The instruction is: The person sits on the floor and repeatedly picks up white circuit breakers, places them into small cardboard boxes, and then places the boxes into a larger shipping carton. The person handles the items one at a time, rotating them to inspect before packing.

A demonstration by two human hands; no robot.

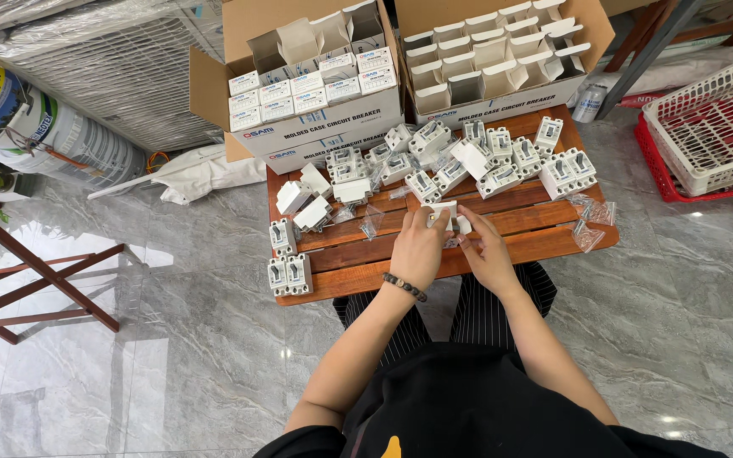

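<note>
Both hands on one small white plastic breaker [450, 217] over the slatted brown wooden table [358, 271]
left hand [418, 248] and right hand [487, 251] fingers pinched closed around it

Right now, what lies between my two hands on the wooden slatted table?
In the head view, a small white box, gripped by the left hand and right hand.

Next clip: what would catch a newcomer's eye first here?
Probably the small wooden table crowded with white breaker switches, mostly along its far half. Behind it stand two open cardboard boxes: the left box packed with closed small cartons, the right box with open, empty-looking ones. At the table's near middle, the left hand and right hand meet around one small white carton.
</note>
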